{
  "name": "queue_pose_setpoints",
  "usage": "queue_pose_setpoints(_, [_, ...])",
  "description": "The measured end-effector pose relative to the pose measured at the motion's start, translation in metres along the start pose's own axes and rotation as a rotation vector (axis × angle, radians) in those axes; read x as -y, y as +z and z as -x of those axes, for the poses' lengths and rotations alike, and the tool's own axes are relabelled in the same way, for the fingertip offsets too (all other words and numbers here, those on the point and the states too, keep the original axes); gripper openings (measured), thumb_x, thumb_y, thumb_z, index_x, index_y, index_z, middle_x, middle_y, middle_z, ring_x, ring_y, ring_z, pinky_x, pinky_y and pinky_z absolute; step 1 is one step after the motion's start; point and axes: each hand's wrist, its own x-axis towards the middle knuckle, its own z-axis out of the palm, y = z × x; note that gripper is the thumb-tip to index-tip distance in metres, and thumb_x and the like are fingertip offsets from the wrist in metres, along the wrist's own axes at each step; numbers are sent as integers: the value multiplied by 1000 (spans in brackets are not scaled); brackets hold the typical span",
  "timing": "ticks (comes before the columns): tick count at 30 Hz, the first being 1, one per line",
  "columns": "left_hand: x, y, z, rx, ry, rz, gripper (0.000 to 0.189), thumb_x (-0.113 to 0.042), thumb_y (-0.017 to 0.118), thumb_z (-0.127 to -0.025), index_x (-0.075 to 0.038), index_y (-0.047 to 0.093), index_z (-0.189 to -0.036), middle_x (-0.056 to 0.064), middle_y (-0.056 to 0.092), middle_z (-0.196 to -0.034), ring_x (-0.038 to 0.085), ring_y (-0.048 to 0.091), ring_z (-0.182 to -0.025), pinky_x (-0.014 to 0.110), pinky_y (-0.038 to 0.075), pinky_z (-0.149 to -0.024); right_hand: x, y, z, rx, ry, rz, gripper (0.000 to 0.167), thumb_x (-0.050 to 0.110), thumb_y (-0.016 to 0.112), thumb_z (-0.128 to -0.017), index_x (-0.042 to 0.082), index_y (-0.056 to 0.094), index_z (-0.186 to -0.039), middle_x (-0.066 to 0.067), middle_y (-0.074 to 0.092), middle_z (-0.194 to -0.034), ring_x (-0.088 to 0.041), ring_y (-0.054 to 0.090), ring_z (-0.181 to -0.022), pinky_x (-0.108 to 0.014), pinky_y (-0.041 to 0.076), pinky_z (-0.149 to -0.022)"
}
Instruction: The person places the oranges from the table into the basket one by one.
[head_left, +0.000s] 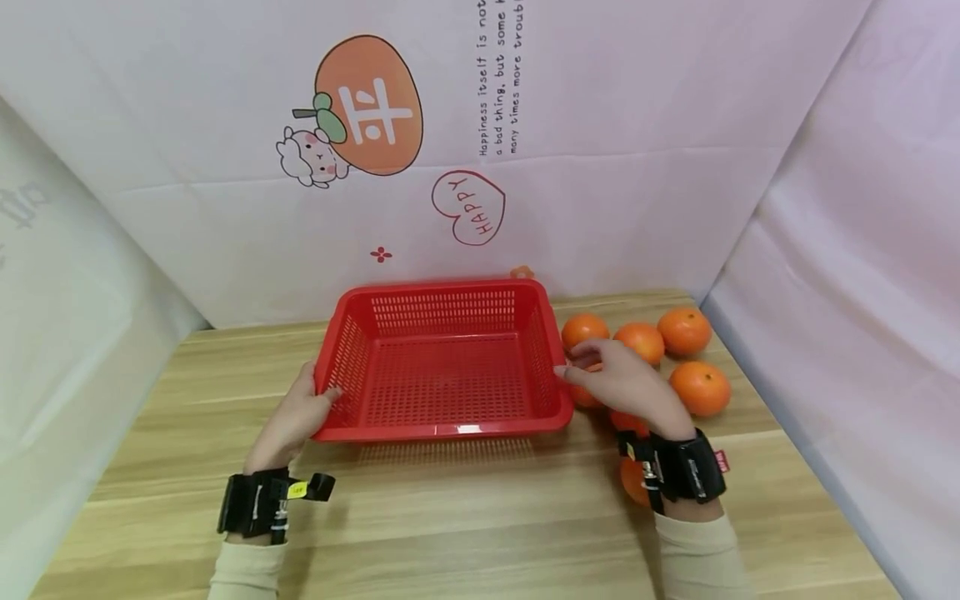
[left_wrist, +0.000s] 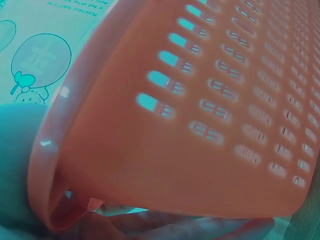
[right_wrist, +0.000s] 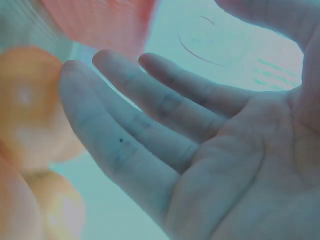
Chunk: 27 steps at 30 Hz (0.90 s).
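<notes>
A red plastic basket (head_left: 450, 432) with slotted walls stands at the back of the wooden table, nothing inside it. My left hand (head_left: 296, 417) grips its left rim, thumb over the inside; the left wrist view has the fingers (left_wrist: 195, 229) passing beneath the slotted wall. At the basket's right side is my right hand (head_left: 630, 385), its thumb tip right at the rim in the head view. In the right wrist view the palm (right_wrist: 250, 170) is bare and the fingers are extended, holding nothing. An orange (head_left: 585, 332) sits just beyond that hand.
Several more oranges (head_left: 701, 388) lie on the right side of the table (head_left: 465, 517), some partly hidden under my right hand and wrist. A white printed cloth (head_left: 600, 167) hangs behind the table and along both sides. Each wrist wears a black strap (head_left: 688, 467).
</notes>
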Motion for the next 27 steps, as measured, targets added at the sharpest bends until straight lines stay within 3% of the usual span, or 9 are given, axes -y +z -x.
queue_pose_setpoints(6, [2, -1, -3, 1, 3, -1, 62, -12, 38, -112, 1, 7, -164, 31, 43, -151, 40, 62, -125, 38, 58, -91, -6, -23, 27, -62, -58, 24, 61, 49, 67, -101, 5, 59, -141, -17, 68, -135, -38, 67, -123, -53, 55, -101])
queue_pose_setpoints(10, [3, -1, -5, -5, 11, -4, 61, -13, 38, -112, 1, 8, -163, 31, 44, -151, 39, 62, -125, 36, 57, -91, -9, -34, 47, -95, -57, 28, 72, 57, 67, -98, 6, 52, -147, -21, 60, -148, -43, 65, -129, -59, 53, -104])
queue_pose_setpoints(14, [4, 0, -6, 1, 7, 7, 61, -12, 37, -112, 0, 8, -164, 30, 44, -152, 39, 63, -125, 36, 58, -91, -13, -41, 61, -104, -44, 130, 87, 65, 66, -95, 3, 45, -153, -26, 57, -149, -46, 63, -128, -60, 55, -97])
queue_pose_setpoints(17, [5, 1, -6, -4, 5, -2, 60, -13, 38, -112, 1, 9, -163, 30, 44, -151, 38, 63, -124, 35, 58, -90, -18, -43, 67, -128, -54, 227, 90, 66, 70, -92, 0, 47, -150, -27, 63, -141, -45, 65, -119, -57, 55, -90])
queue_pose_setpoints(19, [5, 0, -6, -10, 0, -10, 59, -14, 38, -112, 1, 11, -163, 30, 45, -150, 38, 63, -123, 34, 57, -89, -23, -44, 68, -142, -109, 270, 85, 60, 75, -91, 0, 52, -147, -25, 67, -133, -40, 66, -110, -54, 55, -87])
queue_pose_setpoints(22, [4, -3, -4, -14, -8, -9, 58, -14, 39, -112, 1, 12, -162, 30, 46, -149, 37, 64, -121, 33, 56, -87, -29, -42, 70, -160, -243, 322, 74, 54, 81, -88, 6, 61, -141, -16, 71, -129, -33, 67, -109, -54, 55, -90])
queue_pose_setpoints(24, [3, -3, -4, -8, -9, -3, 58, -14, 38, -112, 2, 12, -162, 30, 46, -149, 37, 64, -121, 32, 56, -87, -33, -41, 73, -158, -337, 346, 65, 51, 84, -86, 12, 66, -136, -8, 72, -128, -29, 68, -111, -53, 55, -92])
queue_pose_setpoints(27, [2, -3, -6, 2, -6, 6, 59, -14, 38, -112, 1, 12, -162, 30, 46, -149, 37, 65, -121, 31, 56, -87, -39, -38, 79, -147, -412, 376, 61, 53, 85, -84, 20, 69, -133, 0, 73, -131, -26, 68, -118, -53, 56, -96])
